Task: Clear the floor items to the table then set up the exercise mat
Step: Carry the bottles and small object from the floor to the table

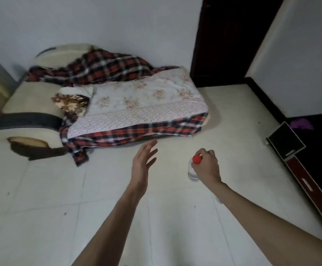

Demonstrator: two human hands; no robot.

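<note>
A clear plastic water bottle (192,170) with a red cap is gripped near its neck by my right hand (206,166), above the white tiled floor (60,198). My left hand (143,160) reaches forward beside it with straight, spread fingers and holds nothing. No exercise mat and no table show in this view.
A cream sofa (31,100) covered with a plaid blanket (106,66) and a floral quilt (142,100) stands ahead. A dark door (225,41) is at the back right. A dark low cabinet (298,160) runs along the right edge, with a purple item (302,124) behind it.
</note>
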